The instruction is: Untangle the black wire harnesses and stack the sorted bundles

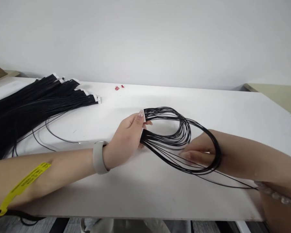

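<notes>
My left hand (pixel 128 134) is closed on the white connectors (pixel 145 115) at the two ends of a looped black wire harness (pixel 184 129). The thumb presses on the upper connector, and the lower one sits beneath it by the fingers. Many thin black wires curve out to the right and back in a loop. Inside that loop is my right hand (pixel 199 150), blurred by motion, its fingertips pinched together at some of the wires. A few loose wires (pixel 232 186) trail past its wrist to the right.
A big pile of similar black wire harnesses (pixel 38 100) with white connectors lies on the left of the white table (pixel 126 191). Small red ties (pixel 117 88) lie near the back edge. Behind stands a pale wall (pixel 155 42). A yellow paper band (pixel 26 184) is around my left forearm.
</notes>
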Demonstrator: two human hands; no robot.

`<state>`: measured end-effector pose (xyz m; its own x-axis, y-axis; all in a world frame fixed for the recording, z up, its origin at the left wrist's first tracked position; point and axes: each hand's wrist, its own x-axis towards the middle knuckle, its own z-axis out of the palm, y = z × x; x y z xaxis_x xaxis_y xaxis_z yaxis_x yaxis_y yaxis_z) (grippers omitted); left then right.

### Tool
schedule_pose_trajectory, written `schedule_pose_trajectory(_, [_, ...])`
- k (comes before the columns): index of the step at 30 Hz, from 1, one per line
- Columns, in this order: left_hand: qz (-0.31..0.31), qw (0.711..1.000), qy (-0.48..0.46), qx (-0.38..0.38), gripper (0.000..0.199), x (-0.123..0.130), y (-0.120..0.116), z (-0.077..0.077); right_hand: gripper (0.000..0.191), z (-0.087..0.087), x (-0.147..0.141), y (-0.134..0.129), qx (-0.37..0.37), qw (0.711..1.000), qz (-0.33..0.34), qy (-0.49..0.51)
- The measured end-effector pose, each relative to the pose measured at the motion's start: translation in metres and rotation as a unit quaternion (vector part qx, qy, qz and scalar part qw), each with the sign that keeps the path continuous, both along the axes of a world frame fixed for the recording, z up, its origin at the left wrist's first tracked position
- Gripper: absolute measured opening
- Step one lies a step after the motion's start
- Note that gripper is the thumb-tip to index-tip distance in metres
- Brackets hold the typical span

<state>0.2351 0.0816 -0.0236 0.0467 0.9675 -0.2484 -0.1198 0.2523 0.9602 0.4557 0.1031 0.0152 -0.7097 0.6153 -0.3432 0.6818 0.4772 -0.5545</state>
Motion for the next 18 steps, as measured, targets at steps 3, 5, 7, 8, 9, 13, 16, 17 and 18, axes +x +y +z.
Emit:
schedule_pose_trajectory(3, [0.008, 1.000, 0.005, -0.003, 0.039, 0.001, -0.001, 0.000, 0.031, -0.008, -0.019, -0.004, -0.037, 0.999, 0.025, 0.030])
schedule_pose_trajectory(5, [0.009, 1.000, 0.020, 0.000, 0.040, 0.001, -0.002, 0.001, 0.029, -0.015, -0.027, -0.004, 0.036, 0.996, 0.039, 0.070])
schedule_pose_trajectory(7, [0.006, 1.000, 0.030, 0.005, 0.039, 0.001, -0.002, 0.001, 0.027, -0.022, -0.030, -0.003, 0.102, 0.988, 0.053, 0.099])
schedule_pose_trajectory(8, [0.002, 0.999, 0.032, 0.007, 0.038, 0.001, -0.002, 0.002, 0.026, -0.023, -0.030, -0.003, 0.125, 0.984, 0.057, 0.114])
schedule_pose_trajectory(9, [-0.003, 0.999, 0.031, 0.009, 0.038, 0.001, -0.002, 0.002, 0.026, -0.023, -0.028, -0.004, 0.143, 0.980, 0.055, 0.124])
schedule_pose_trajectory(13, [-0.038, 0.999, 0.026, 0.013, 0.036, 0.000, -0.001, 0.000, 0.022, -0.009, -0.016, -0.006, 0.229, 0.969, -0.014, 0.097])
schedule_pose_trajectory(16, [-0.054, 0.998, 0.030, 0.021, 0.036, -0.001, -0.001, -0.001, 0.027, 0.005, -0.004, -0.004, 0.307, 0.949, -0.060, 0.033])
schedule_pose_trajectory(17, [-0.053, 0.998, 0.032, 0.020, 0.036, -0.001, -0.001, 0.000, 0.031, 0.008, -0.002, -0.004, 0.319, 0.945, -0.063, 0.028])
schedule_pose_trajectory(18, [-0.049, 0.998, 0.037, 0.017, 0.036, -0.001, -0.001, 0.001, 0.033, 0.010, 0.001, -0.003, 0.317, 0.946, -0.052, 0.039])
